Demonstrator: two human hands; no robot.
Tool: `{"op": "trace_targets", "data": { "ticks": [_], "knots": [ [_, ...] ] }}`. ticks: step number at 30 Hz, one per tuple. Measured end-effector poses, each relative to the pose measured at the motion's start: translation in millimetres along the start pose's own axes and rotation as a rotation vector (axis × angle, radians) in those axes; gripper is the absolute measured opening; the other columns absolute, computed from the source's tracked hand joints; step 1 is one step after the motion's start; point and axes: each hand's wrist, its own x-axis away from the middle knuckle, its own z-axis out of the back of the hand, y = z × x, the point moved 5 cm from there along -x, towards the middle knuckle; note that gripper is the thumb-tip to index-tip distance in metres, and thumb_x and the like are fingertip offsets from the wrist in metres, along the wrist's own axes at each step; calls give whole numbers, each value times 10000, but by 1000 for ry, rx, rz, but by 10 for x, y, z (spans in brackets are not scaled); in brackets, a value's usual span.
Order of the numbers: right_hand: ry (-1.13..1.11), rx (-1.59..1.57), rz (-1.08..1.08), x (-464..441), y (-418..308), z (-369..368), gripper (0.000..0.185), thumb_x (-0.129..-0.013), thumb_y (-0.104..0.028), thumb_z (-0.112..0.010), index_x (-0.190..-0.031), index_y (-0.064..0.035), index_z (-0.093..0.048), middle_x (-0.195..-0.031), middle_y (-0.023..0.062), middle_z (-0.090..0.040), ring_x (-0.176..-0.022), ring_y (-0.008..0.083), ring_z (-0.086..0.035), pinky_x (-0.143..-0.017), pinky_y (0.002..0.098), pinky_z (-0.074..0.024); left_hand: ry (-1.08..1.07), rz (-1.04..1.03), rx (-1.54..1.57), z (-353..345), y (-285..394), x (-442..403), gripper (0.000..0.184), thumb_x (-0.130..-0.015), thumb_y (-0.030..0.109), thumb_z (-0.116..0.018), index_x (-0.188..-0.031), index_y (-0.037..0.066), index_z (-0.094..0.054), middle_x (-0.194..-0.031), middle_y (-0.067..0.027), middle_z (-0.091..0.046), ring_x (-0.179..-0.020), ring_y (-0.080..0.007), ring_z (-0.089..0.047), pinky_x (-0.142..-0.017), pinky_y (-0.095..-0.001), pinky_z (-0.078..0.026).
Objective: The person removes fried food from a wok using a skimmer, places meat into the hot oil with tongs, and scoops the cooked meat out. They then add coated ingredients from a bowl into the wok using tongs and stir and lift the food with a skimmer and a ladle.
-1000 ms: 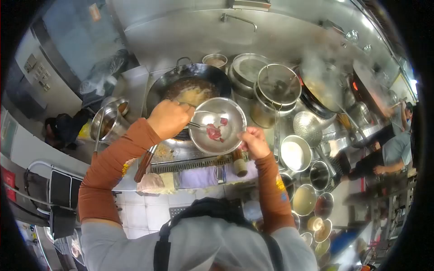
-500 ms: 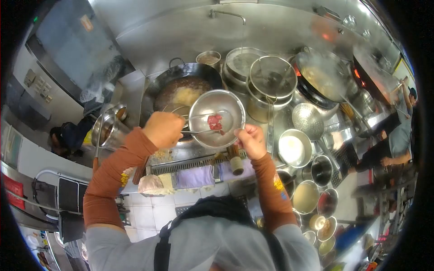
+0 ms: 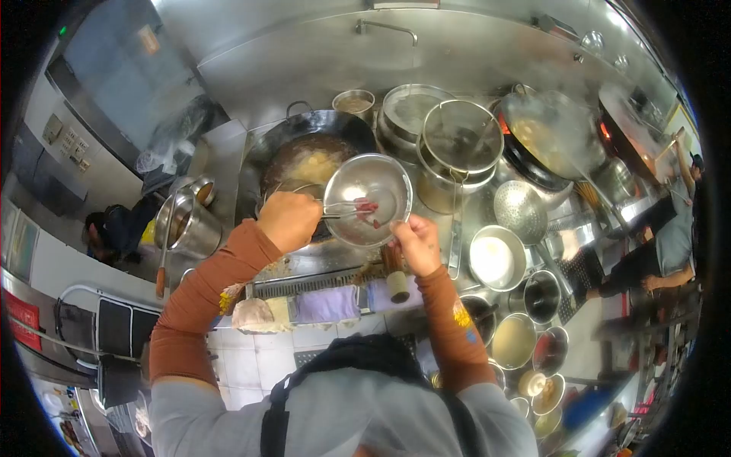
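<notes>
My right hand (image 3: 417,242) grips the near right rim of a steel bowl (image 3: 390,177), which is tilted above the front edge of the stove. My left hand (image 3: 289,221) is closed around metal tongs (image 3: 341,207) that reach into the bowl from the left. Between the tips is a red piece of what looks like raw meat (image 3: 368,205); a smaller red scrap lies just below it. Behind the bowl is a black wok (image 3: 259,152) of dark bubbling oil, with pale yellow food (image 3: 314,166) floating in it.
A wire strainer (image 3: 461,137) rests on a pot behind right. A perforated skimmer (image 3: 520,211), a pot of white liquid (image 3: 495,257) and several sauce pots line the right side. Farther right, another wok (image 3: 544,133) steams near flames, and a person (image 3: 674,236) stands there.
The tongs' prongs have come together on the red piece, which has shifted slightly up and right. The bowl has moved a little rightward, and my right hand slightly left.
</notes>
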Motion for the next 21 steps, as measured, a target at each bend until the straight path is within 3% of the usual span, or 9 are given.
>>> {"op": "trace_targets", "data": {
  "ticks": [9,15,18,21],
  "knots": [
    [1,58,-8,-44,24,27,169,-855,-114,-586,-795,7,-688,-645,-14,-596,-553,49,-523,-523,214,-446,-9,65,19,222,-143,155,151,-721,139,-677,-830,48,-624,-774,-135,-646,-737,-341,-652,-631,-436,-516],
    [-20,206,134,-242,-21,-172,177,-851,-98,-588,-715,-4,-653,-608,-28,-560,-575,42,-513,-499,236,-421,101,32,-38,18,-224,-17,76,-697,111,-633,-690,41,-660,-724,-142,-656,-659,-316,-664,-597,-411,-533],
    [-2,392,239,-587,-6,-282,243,-832,-171,-587,-648,-15,-617,-587,48,-591,-519,135,-537,-496,273,-420,96,89,-101,-148,-457,-166,97,-714,130,-619,-691,61,-682,-705,-146,-663,-666,-319,-672,-602,-420,-536],
    [-29,849,566,-870,-271,-649,221,-792,-195,-592,-655,-22,-605,-624,155,-608,-530,287,-575,-514,347,-446,129,127,-89,-279,-664,-311,126,-734,147,-599,-703,78,-700,-708,-152,-673,-681,-328,-679,-610,-424,-541]
  ]
}}
